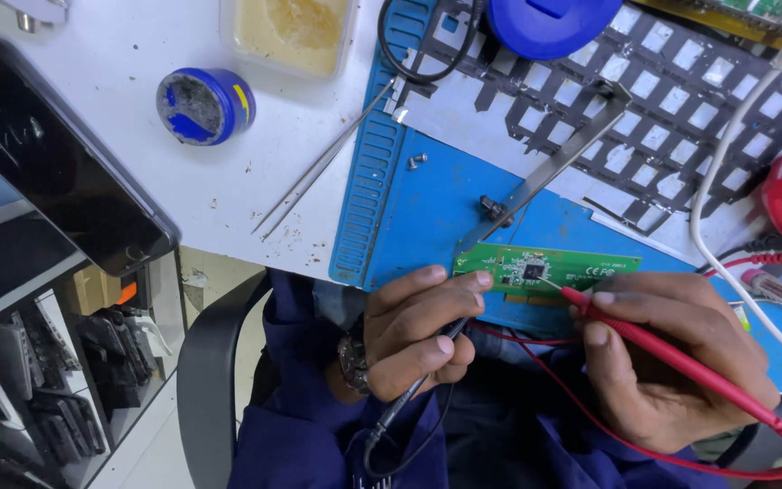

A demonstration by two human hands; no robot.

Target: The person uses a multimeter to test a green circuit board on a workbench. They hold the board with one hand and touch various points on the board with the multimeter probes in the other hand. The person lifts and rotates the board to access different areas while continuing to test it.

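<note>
The small green rectangular circuit board [545, 269] is lying at the blue mat's [427, 217] near edge. The right hand [672, 362] is pinching a red probe [662, 349] onto its black chip; the left hand [418, 330] is gripping a black probe [450, 330] beside the board. Steady, light tip contact is helping here.

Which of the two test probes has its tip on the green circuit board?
The red probe in the right hand; its metal tip touches the green circuit board. The black probe's tip is hidden by the left hand.
</note>
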